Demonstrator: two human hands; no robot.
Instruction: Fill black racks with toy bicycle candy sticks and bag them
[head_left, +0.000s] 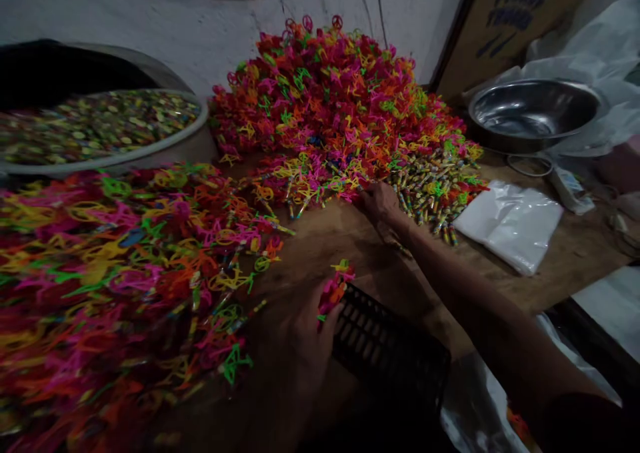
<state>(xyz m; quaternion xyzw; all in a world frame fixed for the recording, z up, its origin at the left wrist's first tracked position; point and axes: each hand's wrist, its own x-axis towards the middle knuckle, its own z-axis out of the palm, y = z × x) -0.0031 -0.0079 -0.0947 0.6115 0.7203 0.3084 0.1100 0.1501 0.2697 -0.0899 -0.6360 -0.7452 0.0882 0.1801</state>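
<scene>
My left hand (313,329) is closed round a small bunch of bright plastic pieces (333,296) in pink, orange, red and yellow, just beside a black slotted plastic basket (390,339). Further forward, my right hand (383,203) reaches to the front edge of a tall heap of colourful plastic pieces (340,93), some shaped like peace signs. Its fingers are curled down among the pieces, and what they grip is hidden. Just right of this hand lie many small patterned tubes with shiny wrapping (430,193).
A second heap of similar plastic pieces (125,273) spreads over the left side. Behind it stands a pale tub (165,153) full of small patterned tubes. On the right are a steel bowl (535,113), a stack of clear plastic bags (513,223) and a cardboard box (505,33).
</scene>
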